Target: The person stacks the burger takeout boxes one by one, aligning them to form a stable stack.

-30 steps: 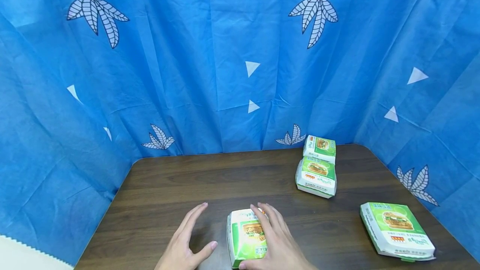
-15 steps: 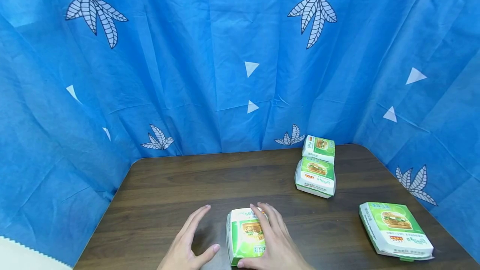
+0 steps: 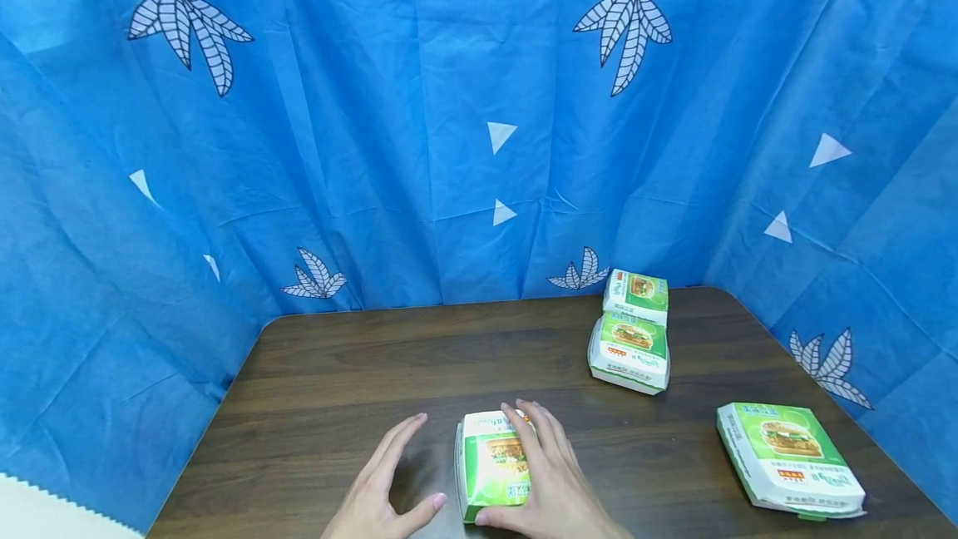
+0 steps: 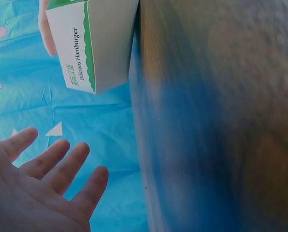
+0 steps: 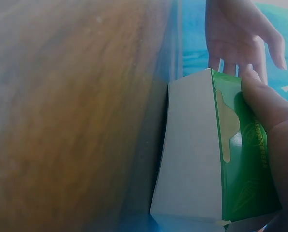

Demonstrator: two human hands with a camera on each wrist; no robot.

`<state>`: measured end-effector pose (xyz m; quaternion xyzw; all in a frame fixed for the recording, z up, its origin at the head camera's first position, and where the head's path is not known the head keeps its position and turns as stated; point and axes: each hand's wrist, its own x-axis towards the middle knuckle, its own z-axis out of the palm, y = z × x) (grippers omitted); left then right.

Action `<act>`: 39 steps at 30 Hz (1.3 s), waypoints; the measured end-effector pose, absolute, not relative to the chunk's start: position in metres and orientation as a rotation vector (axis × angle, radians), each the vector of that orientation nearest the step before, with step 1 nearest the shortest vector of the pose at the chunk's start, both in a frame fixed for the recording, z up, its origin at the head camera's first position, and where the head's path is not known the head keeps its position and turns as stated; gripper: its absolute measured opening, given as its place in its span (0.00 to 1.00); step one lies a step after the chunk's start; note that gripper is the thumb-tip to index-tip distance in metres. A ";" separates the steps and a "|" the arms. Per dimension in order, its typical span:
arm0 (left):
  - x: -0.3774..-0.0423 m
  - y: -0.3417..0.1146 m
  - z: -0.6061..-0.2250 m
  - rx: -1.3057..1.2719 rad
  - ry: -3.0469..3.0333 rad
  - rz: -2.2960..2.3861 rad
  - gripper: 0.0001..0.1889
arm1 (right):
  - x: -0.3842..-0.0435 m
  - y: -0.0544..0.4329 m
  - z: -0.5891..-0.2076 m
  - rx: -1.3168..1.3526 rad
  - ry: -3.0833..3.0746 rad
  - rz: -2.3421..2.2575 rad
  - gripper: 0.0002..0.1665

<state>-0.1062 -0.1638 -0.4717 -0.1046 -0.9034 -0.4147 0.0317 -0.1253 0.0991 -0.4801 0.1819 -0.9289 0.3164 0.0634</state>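
At the front of the table, my right hand [image 3: 550,481] lies over the right part of a green and white hamburger box [image 3: 488,468]. Its fingers arch over the top toward the far edge, and the thumb [image 5: 267,104] presses the near green side in the right wrist view. To the box's left, my left hand [image 3: 374,489] is held with fingers spread and thumb out, a gap between it and the box. "Delicious Hamburger" is printed on the box side [image 4: 73,53] in the left wrist view. The hand covers the box's right side.
Two similar hamburger boxes [image 3: 630,356] stand one behind the other at the back right. Another, larger-looking box [image 3: 793,460] lies near the right edge of the dark wooden table [image 3: 419,356]. A blue patterned curtain [image 3: 479,106] hangs behind and at both sides.
My left hand has drifted a little right, closer to the box. The front box sits slightly farther forward, with the right hand still over it.
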 end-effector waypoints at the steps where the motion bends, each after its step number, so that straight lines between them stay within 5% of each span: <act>1: -0.106 -0.164 -0.471 -0.316 -2.785 -1.280 0.46 | -0.126 0.099 -0.480 0.550 -2.809 0.954 0.75; 24: -0.110 -0.156 -0.477 -0.426 -2.774 -1.309 0.50 | -0.130 0.111 -0.469 0.629 -2.649 1.016 0.68; 39: -0.118 -0.149 -0.478 -0.509 -2.864 -1.370 0.55 | -0.187 0.180 -0.438 0.326 -2.566 0.969 0.65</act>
